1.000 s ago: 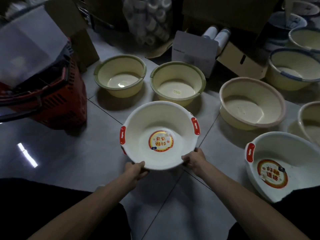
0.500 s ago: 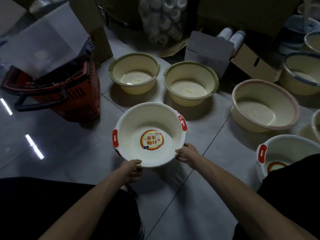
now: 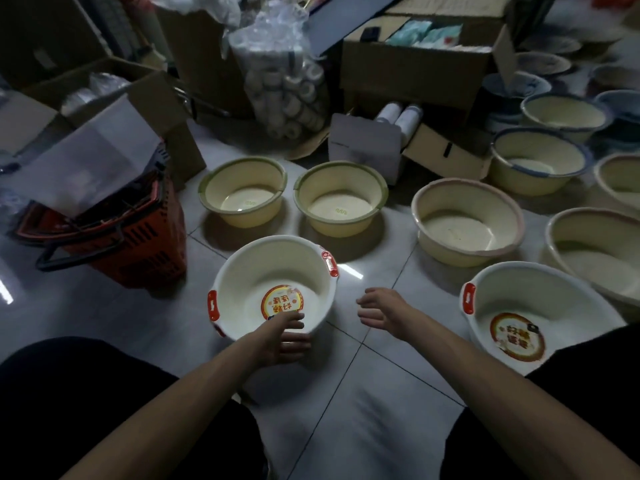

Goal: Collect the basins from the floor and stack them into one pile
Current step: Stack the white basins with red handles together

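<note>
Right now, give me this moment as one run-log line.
left hand: gripping near rim of white basin | right hand: open, free | second white basin: on floor, right | stack: not started

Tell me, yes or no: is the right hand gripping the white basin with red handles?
No. The right hand hangs open beside the basin, touching nothing; only the left hand holds its rim.

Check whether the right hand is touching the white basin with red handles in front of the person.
Apart. The head view shows the right hand open over bare floor tile, a clear gap from the rim of the white basin. Only the left hand grips its near rim.
</note>
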### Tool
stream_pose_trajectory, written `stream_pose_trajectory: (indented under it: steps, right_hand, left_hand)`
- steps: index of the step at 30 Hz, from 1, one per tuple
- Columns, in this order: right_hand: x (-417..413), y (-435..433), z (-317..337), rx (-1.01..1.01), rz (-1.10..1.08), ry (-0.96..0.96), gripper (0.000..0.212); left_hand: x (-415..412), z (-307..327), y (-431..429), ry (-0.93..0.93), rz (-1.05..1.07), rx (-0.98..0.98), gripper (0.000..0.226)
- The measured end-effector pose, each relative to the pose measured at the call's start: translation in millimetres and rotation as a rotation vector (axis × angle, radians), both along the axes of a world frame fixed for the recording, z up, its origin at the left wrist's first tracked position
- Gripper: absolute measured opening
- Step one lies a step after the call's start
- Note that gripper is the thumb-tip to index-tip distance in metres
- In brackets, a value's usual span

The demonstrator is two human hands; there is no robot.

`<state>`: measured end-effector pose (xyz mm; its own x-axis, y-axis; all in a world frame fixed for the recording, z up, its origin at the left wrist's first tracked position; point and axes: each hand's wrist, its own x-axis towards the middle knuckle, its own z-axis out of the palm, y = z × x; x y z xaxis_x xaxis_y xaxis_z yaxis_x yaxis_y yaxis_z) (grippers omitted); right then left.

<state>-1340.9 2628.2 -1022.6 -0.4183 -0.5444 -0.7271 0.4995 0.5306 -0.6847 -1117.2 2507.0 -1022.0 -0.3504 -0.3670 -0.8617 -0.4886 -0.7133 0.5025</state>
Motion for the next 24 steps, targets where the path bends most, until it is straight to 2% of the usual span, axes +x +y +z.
stream_pose_trajectory:
  steps: [9,13,16,19,24]
  right_hand:
    - [-65.8,109.6,53.7,-0.093,-0.16,0.036,0.015]
    - [-93.3,167.7,67.6,-0.037,-0.296,0.102,0.019]
    - [-108.3,217.1,71.2,0.048,-0.357,0.172,0.009]
    - [-122.3,255.7,66.3,0.14,-0.471,0.208,0.017]
    - [-131.5,292.5,43.5,0.222,-0.607,0.128,0.018]
  left_hand:
    - [-101.4,73.4,54.3,0.207,-0.297,-0.124,0.045]
    - [-140.4,104.4,94.7,0.256,-0.482,-0.151,0.058]
    - [-166.2,117.7,117.6,0.262,-0.63,-0.162,0.061]
    - [-198.1,117.4,141.0,0.262,-0.667,-0.203,0.053]
    - [-251.2,85.0,198.6,0.229,-0.644,-0.198,0.034]
